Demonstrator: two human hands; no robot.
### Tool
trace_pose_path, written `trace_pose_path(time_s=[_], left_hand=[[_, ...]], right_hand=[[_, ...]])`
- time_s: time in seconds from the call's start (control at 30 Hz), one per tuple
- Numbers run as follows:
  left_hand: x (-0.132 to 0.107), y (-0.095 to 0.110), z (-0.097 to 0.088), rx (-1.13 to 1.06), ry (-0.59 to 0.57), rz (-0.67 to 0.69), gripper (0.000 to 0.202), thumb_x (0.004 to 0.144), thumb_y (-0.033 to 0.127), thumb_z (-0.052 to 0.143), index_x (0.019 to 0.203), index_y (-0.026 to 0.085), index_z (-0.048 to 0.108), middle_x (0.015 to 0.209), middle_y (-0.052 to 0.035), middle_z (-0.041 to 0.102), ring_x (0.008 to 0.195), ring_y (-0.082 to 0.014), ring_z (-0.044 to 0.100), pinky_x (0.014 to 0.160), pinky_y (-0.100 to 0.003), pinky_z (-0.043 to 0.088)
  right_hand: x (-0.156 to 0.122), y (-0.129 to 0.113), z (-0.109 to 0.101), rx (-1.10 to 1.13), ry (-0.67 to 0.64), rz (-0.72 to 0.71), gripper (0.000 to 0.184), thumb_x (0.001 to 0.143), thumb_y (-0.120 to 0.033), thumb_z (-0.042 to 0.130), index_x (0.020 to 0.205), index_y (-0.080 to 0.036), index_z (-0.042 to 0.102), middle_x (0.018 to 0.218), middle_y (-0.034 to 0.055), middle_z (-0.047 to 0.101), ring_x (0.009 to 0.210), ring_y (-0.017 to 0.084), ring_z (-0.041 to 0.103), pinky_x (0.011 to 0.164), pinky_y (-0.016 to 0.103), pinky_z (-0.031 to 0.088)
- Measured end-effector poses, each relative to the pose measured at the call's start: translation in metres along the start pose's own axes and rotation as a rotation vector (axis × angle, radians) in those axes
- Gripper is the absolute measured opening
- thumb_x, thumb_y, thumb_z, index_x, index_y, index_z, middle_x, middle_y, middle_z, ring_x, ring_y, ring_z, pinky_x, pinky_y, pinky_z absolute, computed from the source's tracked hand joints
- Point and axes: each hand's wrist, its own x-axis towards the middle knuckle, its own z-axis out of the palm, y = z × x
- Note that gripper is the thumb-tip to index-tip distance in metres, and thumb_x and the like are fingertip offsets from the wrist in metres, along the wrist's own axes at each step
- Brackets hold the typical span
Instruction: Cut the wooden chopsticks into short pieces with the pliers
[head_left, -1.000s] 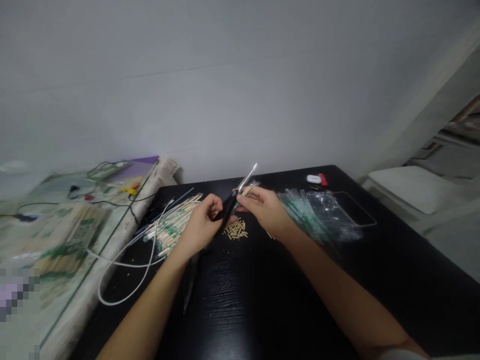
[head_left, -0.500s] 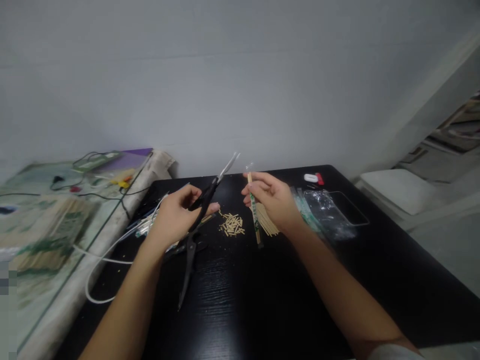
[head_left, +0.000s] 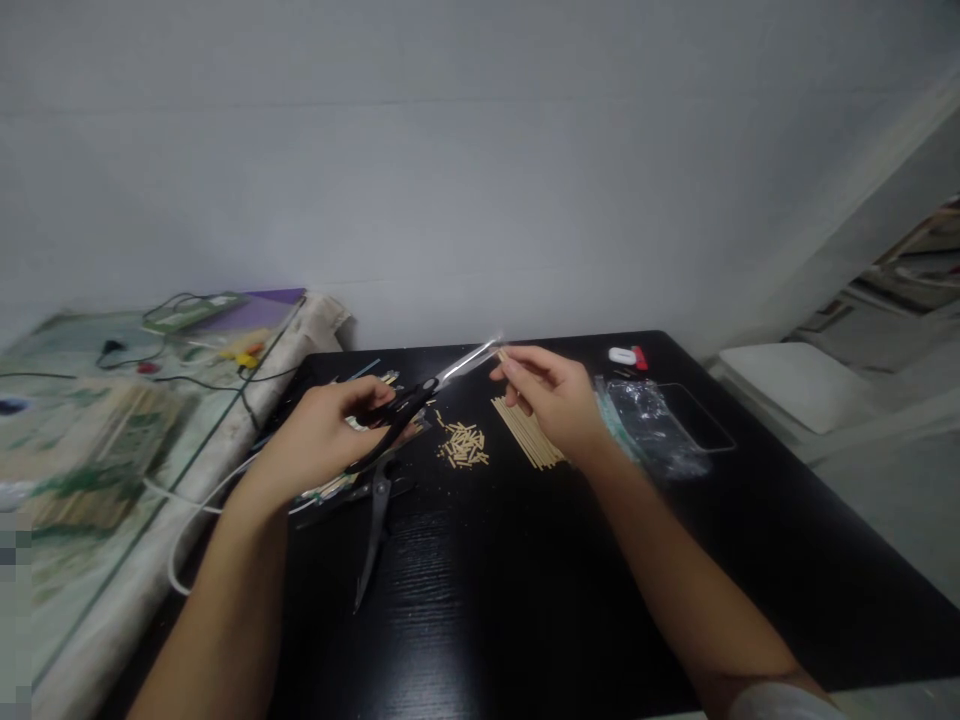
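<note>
My left hand [head_left: 330,430] is closed round the black handles of a pair of scissors [head_left: 431,387], whose silver blades point up and to the right. My right hand [head_left: 551,395] pinches a chopstick packet [head_left: 503,354], most of it hidden by the fingers. Its clear wrapper end meets the blade tips; whether the blades are closed on it is too blurred to tell. Below lie a heap of short cut stick pieces [head_left: 463,444] and a row of bare sticks [head_left: 527,434]. A second dark cutting tool [head_left: 380,500] rests beneath my left hand.
Wrapped packets [head_left: 330,490] lie partly behind my left hand, by a white cable [head_left: 176,560]. Clear plastic bags [head_left: 660,425] and a white-and-red item [head_left: 628,356] are at right on the black table [head_left: 480,620]. A glass-topped surface [head_left: 90,590] with stacked packets adjoins at left.
The scissors have tilted lower and rightward, their tips now at the packet's wrapper end. The packet no longer hangs below my right hand with its green print showing.
</note>
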Motion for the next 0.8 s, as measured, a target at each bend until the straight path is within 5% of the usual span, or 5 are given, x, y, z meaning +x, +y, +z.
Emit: trace_pose_path(time_s=[0.8], left_hand=[[0.0017, -0.0016, 0.0027, -0.011, -0.03, -0.006, 0.033, 0.079, 0.05, 0.074, 0.075, 0.019, 0.064, 0.071, 0.0008, 0.06, 0.066, -0.014, 0.049, 0.059, -0.025, 0.039]], right_hand=[[0.0004, -0.0027, -0.0009, 0.03, -0.024, 0.022, 0.023, 0.089, -0.033, 0.068, 0.107, -0.021, 0.075, 0.085, 0.0044, 0.074, 0.061, 0.013, 0.058, 0.053, 0.03, 0.046]])
